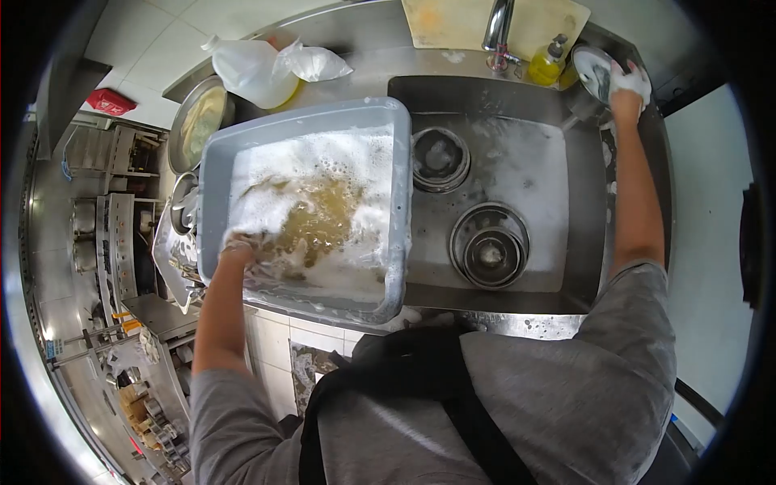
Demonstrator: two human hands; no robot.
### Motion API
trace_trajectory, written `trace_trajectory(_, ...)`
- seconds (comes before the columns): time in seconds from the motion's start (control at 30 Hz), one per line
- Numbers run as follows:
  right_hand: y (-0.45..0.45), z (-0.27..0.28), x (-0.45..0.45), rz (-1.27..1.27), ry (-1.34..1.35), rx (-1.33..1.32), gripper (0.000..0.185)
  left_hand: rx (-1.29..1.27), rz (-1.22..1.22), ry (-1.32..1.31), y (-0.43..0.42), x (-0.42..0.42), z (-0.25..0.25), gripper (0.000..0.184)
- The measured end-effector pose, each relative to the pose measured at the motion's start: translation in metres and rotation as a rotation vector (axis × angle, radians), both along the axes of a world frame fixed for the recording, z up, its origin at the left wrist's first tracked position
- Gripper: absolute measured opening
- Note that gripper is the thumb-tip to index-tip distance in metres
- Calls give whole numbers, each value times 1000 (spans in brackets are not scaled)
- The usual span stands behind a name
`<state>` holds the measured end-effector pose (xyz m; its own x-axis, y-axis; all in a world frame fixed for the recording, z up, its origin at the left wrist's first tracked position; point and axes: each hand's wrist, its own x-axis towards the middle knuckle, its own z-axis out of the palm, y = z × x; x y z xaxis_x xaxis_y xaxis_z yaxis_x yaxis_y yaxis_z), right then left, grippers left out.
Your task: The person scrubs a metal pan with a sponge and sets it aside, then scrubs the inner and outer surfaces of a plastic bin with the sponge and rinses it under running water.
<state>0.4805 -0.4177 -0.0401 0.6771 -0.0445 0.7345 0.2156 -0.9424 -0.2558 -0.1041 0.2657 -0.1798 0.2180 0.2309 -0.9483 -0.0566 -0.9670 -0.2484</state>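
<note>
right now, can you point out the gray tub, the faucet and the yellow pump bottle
Gray tub (401, 202): head view, on its right-side rim.
Faucet (499, 24): head view, on its metal spout.
Yellow pump bottle (545, 69): head view, on its body.

One grey tub, one sink right next to it. The sink's got two groups of round metal dishes, though with the nesting I honestly can't tell how many pieces are in each. Then it's one faucet, one cutting board, one pump bottle, one plastic jug, one white bag, one big metal bowl and one metal pot.
</note>
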Motion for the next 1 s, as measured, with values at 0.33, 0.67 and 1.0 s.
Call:
trace_trajectory(0.33, 91, -302, -168, 592, 1250, -751, 32, 31, 75, -394, -117, 99, 5, 41)
trace_trajectory(0.67, 161, -470, -212, 502, 1160, -1514, 54, 59, 684, -946, -237, 19, 154, 41)
trace_trajectory(1.0, 142, -366, -240, -74, 1284, -109, 41, 10, 590, -1379, -243, 9, 145, 30)
